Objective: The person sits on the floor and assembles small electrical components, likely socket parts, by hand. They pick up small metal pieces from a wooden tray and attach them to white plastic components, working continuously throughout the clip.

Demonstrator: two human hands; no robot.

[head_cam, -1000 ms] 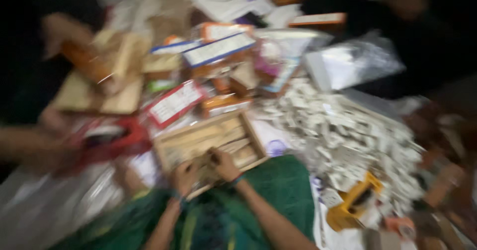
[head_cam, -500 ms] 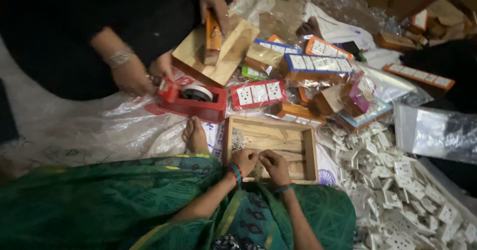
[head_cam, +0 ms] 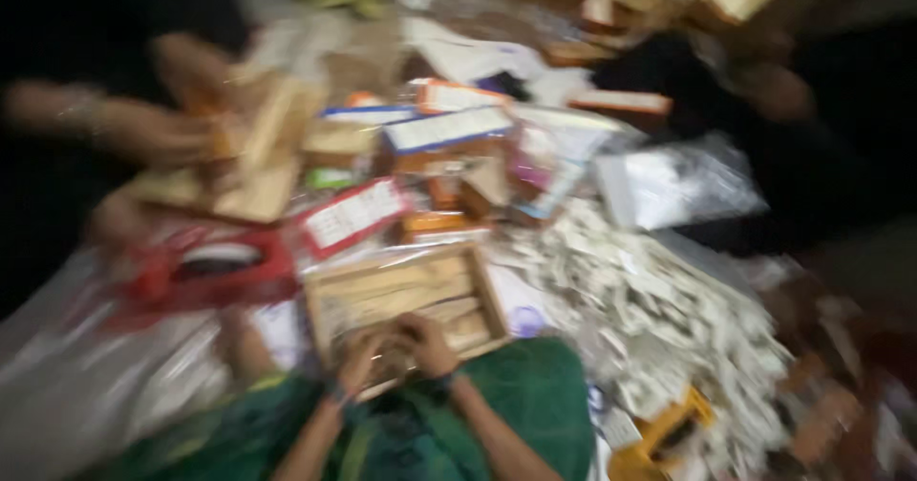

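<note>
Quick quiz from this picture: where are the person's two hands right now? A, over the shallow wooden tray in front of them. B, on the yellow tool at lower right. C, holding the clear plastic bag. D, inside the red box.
A: both the left hand and the right hand meet over the near edge of the wooden tray, apart from the red box.

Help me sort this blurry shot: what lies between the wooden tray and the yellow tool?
In the head view, a heap of small white pieces fills the stretch between the wooden tray and the yellow tool.

Wooden tray (head_cam: 406,295) seemingly shifted rightward.
</note>
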